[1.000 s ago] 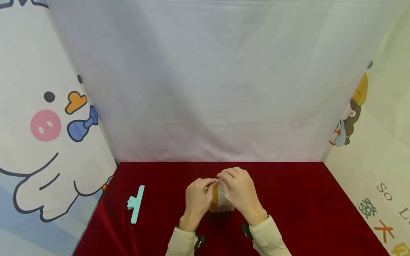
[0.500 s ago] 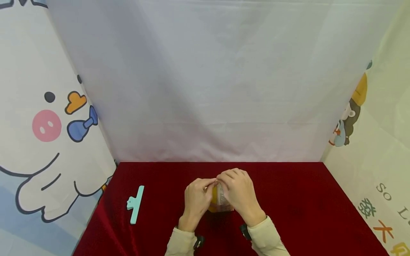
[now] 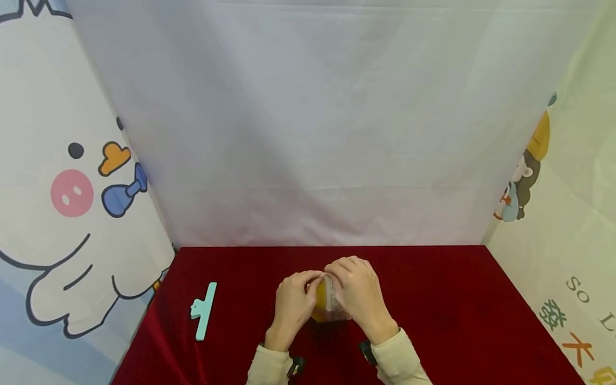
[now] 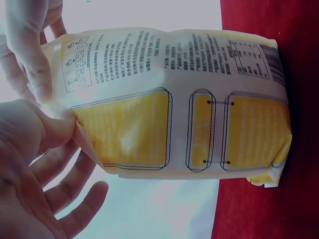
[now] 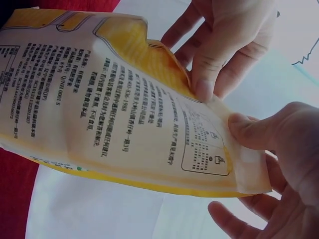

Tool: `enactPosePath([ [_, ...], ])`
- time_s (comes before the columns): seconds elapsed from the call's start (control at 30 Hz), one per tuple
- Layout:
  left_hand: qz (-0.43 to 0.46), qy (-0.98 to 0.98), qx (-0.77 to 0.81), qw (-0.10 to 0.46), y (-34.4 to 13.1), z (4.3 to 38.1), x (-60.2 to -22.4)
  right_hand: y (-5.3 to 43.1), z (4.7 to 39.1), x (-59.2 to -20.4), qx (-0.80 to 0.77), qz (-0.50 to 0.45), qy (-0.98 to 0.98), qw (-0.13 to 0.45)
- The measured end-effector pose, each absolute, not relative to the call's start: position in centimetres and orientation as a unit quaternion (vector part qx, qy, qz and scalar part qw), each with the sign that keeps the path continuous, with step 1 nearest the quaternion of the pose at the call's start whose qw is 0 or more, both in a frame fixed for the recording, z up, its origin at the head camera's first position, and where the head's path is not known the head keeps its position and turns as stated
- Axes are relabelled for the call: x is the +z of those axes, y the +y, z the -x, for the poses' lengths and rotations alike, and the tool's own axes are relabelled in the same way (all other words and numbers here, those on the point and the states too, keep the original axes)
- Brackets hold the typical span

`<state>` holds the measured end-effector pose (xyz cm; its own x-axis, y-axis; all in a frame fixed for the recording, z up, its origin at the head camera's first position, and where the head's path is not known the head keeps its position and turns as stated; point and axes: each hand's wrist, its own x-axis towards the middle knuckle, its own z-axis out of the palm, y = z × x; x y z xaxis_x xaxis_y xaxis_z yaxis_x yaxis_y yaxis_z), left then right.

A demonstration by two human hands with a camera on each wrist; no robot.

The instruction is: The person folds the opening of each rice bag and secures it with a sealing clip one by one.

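Observation:
A yellow and white plastic packaging bag (image 3: 331, 299) with rows of printed text stands upright at the middle of the red tabletop. My left hand (image 3: 294, 306) pinches its top edge from the left, thumb against the printed back. On the other side, my right hand (image 3: 358, 291) pinches the same edge, its fingertips close to the left ones. The left wrist view shows the bag's yellow panels (image 4: 129, 132) and the folded top between both thumbs. In the right wrist view the flattened top strip (image 5: 251, 169) lies under my right thumb; the bag's front is mostly hidden.
A mint-green bulldog clip (image 3: 204, 311) with a long straight bar lies on the red cloth (image 3: 433, 310) to the left. White curtains (image 3: 337, 107) stand behind the table, with cartoon-printed sheets at both sides.
Both hands keep their pinch on the bag's top edge and shift only slightly. The head view has tipped a little, so the whole scene sits slightly lower. The clip stays where it was.

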<state>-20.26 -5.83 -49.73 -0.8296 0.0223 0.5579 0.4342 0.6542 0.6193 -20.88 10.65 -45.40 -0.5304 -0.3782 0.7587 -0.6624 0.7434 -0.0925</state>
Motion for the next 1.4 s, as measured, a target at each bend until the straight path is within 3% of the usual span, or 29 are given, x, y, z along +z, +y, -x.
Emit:
enactPosePath([
  [0.4,0.125,-0.876,-0.385,0.263,-5.7,20.3,-49.9,10.2,20.8,-46.0,0.174,-0.299,-0.862,0.370],
  [0.7,0.145,-0.879,-0.412,0.190,-6.7,20.2,-50.0,10.2,20.7,-46.2,0.187,-0.299,-0.861,0.366],
  [1.03,0.131,-0.883,-0.407,0.192,-6.9,20.4,-50.1,10.2,20.8,-46.0,0.196,-0.299,-0.863,0.358],
  [1.4,0.155,-0.885,-0.411,0.155,-8.0,20.7,-50.2,10.2,20.8,-46.1,0.186,-0.296,-0.864,0.361],
])
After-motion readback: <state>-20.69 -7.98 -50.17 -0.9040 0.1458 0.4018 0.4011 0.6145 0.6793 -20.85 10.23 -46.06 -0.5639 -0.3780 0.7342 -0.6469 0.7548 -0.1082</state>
